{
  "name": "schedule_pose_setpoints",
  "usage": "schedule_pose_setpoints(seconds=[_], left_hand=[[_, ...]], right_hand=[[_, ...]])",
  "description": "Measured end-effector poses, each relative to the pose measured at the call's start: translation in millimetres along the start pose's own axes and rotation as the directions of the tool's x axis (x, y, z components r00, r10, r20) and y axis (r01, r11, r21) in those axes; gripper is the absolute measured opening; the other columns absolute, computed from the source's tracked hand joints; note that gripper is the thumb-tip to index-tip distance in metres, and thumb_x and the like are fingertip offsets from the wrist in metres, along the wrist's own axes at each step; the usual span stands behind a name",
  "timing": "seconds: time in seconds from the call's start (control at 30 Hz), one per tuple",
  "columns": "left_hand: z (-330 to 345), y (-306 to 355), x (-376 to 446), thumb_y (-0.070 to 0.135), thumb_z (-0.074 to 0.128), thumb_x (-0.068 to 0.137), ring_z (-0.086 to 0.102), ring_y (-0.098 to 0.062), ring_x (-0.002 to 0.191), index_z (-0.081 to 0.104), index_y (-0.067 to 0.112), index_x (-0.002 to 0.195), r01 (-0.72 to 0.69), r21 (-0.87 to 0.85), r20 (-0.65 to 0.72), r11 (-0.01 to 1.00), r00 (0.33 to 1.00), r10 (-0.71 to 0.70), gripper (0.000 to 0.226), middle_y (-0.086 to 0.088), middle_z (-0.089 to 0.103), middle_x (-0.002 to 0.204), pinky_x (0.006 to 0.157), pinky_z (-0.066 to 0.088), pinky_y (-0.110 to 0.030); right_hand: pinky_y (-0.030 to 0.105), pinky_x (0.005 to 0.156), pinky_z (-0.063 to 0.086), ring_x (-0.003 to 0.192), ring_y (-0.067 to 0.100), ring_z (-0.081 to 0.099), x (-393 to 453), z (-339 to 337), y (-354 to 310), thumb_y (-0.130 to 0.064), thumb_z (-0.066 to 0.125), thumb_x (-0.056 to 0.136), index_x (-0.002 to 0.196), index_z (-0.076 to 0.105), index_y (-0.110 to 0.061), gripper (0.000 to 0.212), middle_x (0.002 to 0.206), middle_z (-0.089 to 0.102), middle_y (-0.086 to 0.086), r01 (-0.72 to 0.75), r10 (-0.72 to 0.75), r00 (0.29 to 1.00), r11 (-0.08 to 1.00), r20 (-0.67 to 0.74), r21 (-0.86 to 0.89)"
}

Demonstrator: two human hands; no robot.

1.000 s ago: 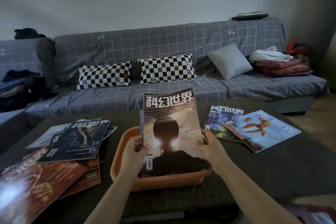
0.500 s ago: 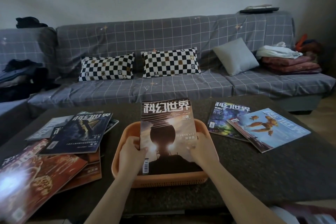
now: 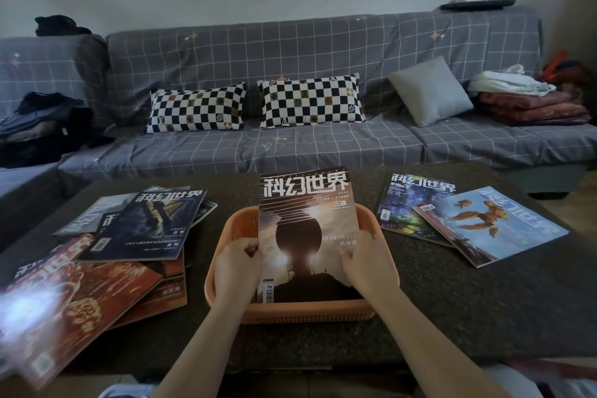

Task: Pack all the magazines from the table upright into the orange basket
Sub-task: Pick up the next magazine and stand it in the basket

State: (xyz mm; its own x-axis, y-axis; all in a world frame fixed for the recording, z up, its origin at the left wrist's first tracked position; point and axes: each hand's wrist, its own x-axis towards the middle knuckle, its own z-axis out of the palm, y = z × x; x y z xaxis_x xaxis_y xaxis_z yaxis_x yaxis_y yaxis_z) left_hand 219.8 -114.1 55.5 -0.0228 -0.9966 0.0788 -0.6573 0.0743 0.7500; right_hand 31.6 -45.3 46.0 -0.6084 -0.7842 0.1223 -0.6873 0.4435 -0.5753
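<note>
Glossy, thin magazine with a dark silhouette cover (image 3: pixel 303 229) stands near-upright in the orange perforated plastic basket (image 3: pixel 371 220), lower edge down inside it, top half rising above the far rim and leaning slightly away from the person. Left hand (image 3: pixel 237 268) grips the magazine's left edge, fingers curled round it; right hand (image 3: pixel 368 263) grips the right edge the same way, thumb on the cover. Both hands sit inside the basket, either side of the magazine at roughly mid-height. Handling judgement: light, flexible, slick cover; likely to bow or slide flat if released unsupported, since the basket walls are low next to it. Best hold is the two long side edges, as now, or the spine side, which is stiffer. Whether another magazine stands behind it in the basket cannot be told. Left of the basket: loose overlapping pile of magazines on the dark speckled desk (image 3: pixel 452 317), topped by a dark blue-cover magazine (image 3: pixel 151 223) over red-orange ones (image 3: pixel 90 297). Right of the basket: two more lying flat, a dark green-blue one (image 3: pixel 407 203) partly under a light blue one with an orange creature (image 3: pixel 491 226). Task judged early; most magazines remain unpacked
</note>
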Motion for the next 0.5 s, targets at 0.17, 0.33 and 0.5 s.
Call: schedule_pose_setpoints(seconds=[0.17,0.33,0.5], left_hand=[[-1.8,2.6,-3.0,0.026,0.058,0.094,0.059,-0.004,0.049,0.063,0.034,0.092,-0.017,-0.014,0.063,1.000,0.998,0.018,0.010,0.006,0.067,0.066,0.041,0.035,-0.011],[-5.6,2.0,-3.3,0.025,0.058,0.094,0.060,-0.004,0.050,0.065,0.039,0.097,-0.035,-0.030,0.094,0.999,0.995,0.038,0.016,0.007,0.070,0.071,0.042,0.035,-0.012],[-4.7,1.7,-5.5,0.026,0.058,0.093,0.058,-0.002,0.045,0.063,0.035,0.070,0.006,-0.072,0.067,0.997,0.998,-0.001,0.025,0.006,0.069,0.061,0.040,0.036,-0.012]], right_hand=[[0.015,0.046,0.032,0.059,0.002,0.050,5.8,2.8,2.5,-0.028,0.049,0.093,0.107,0.057,-0.016,0.020,0.074,0.055,-0.009,-0.021,0.020,0.998,1.000,0.061,0.009],[0.016,0.045,0.031,0.060,0.003,0.052,7.1,3.1,1.9,-0.027,0.051,0.092,0.103,0.059,-0.014,0.018,0.078,0.060,-0.004,-0.050,0.051,0.995,0.999,0.090,-0.005],[0.015,0.044,0.030,0.057,0.002,0.048,3.2,1.9,1.0,-0.028,0.052,0.093,0.106,0.055,-0.015,0.019,0.072,0.052,-0.009,-0.080,0.079,0.994,0.997,0.075,0.006]])
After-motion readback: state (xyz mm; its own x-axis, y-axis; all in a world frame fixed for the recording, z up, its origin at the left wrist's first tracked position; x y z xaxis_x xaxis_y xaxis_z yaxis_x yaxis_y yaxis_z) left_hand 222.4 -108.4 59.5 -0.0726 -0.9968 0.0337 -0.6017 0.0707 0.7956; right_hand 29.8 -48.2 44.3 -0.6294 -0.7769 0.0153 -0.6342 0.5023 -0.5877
